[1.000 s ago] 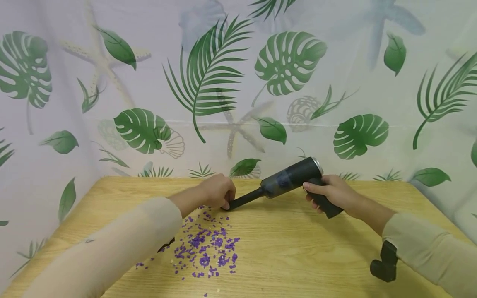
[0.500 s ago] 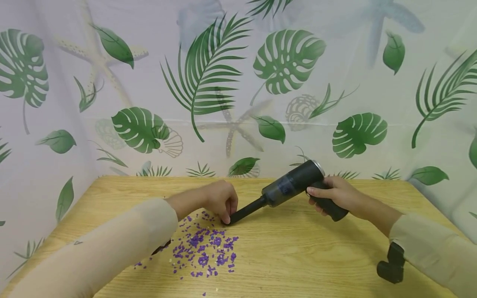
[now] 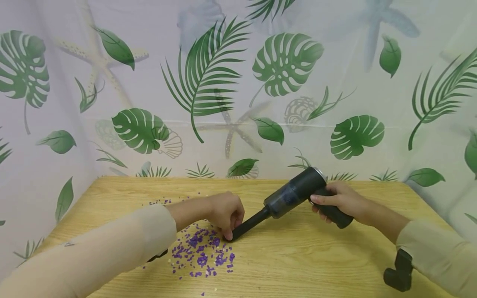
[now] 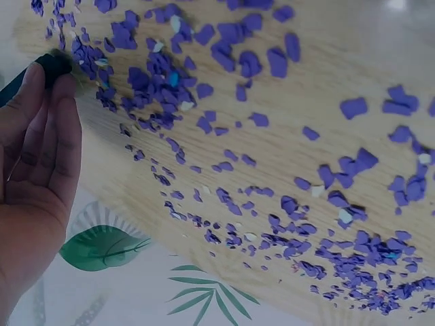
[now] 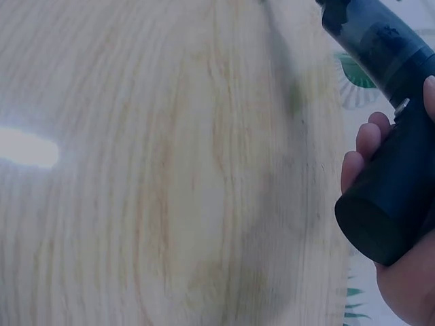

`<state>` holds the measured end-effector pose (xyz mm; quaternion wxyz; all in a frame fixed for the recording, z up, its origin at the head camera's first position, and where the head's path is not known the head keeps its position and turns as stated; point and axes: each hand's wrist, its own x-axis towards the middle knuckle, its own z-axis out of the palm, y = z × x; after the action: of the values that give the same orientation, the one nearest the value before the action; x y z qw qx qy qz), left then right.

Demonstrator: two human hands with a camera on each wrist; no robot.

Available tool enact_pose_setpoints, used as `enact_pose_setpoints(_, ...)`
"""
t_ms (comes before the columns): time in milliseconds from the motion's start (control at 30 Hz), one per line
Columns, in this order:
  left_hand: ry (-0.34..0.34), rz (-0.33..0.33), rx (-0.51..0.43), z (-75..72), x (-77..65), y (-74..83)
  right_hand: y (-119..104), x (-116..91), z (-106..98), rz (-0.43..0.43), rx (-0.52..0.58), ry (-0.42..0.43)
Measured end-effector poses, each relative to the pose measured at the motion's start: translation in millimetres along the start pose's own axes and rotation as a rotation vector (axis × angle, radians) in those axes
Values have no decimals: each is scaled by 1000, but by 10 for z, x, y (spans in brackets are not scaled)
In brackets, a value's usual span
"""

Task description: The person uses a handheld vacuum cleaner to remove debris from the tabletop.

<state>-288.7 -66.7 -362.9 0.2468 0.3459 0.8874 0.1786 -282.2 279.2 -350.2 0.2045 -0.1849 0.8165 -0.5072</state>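
A black handheld vacuum cleaner (image 3: 294, 193) with a clear dust chamber slants down to the left over the table. My right hand (image 3: 344, 200) grips its handle (image 5: 391, 183), fingers wrapped round it. Near the tip of the long narrow nozzle (image 3: 249, 224), my left hand (image 3: 225, 213) pinches the tube between thumb and fingers. In the left wrist view that hand (image 4: 41, 136) holds the dark nozzle end (image 4: 58, 64) right at the edge of the scraps. Small purple paper scraps (image 3: 201, 248), with a few pale and blue bits, lie scattered under and in front of the nozzle.
The wooden table (image 3: 316, 265) reaches back to a leaf-printed cloth backdrop (image 3: 223, 82). More scraps (image 3: 164, 201) lie beyond the left forearm. A black wrist-camera mount (image 3: 400, 271) hangs below the right sleeve.
Both hands have brought the vacuum cleaner nearer the person and slightly right. Its nozzle tip has come down to the purple scraps, and scraps behind the left forearm now show.
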Motion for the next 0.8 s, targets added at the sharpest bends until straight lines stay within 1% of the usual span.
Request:
enact_pose_setpoints(133,-74,-42,-145,44,-80,24,12,5,55,7,12,-38)
enact_pose_setpoints(200,-98,-44,-189,77,-109,50,18,1,58,5,18,-63)
enact_pose_setpoints(300,-123,-24,-225,140,-139,116,28,-21,31,-4,24,-96)
enact_pose_setpoints(367,-134,-6,-232,183,-158,171,36,-39,8,-16,27,-120)
enact_pose_setpoints(467,-176,11,-249,222,-198,243,47,-57,-5,-27,51,-165)
enact_pose_setpoints(533,-207,17,-255,218,-219,262,51,-60,0,-30,69,-191)
enact_pose_setpoints(600,-224,25,-255,173,-222,243,47,-61,11,-30,87,-187)
enact_pose_setpoints(633,-214,25,-240,137,-218,221,42,-59,18,-29,91,-167)
enact_pose_setpoints(667,-187,27,-210,92,-210,191,37,-55,26,-25,94,-139)
enact_pose_setpoints(733,-91,27,-106,-5,-185,109,27,-39,54,-5,101,-57)
enact_pose_setpoints(800,17,9,14,-81,-171,25,18,-20,101,20,111,23)
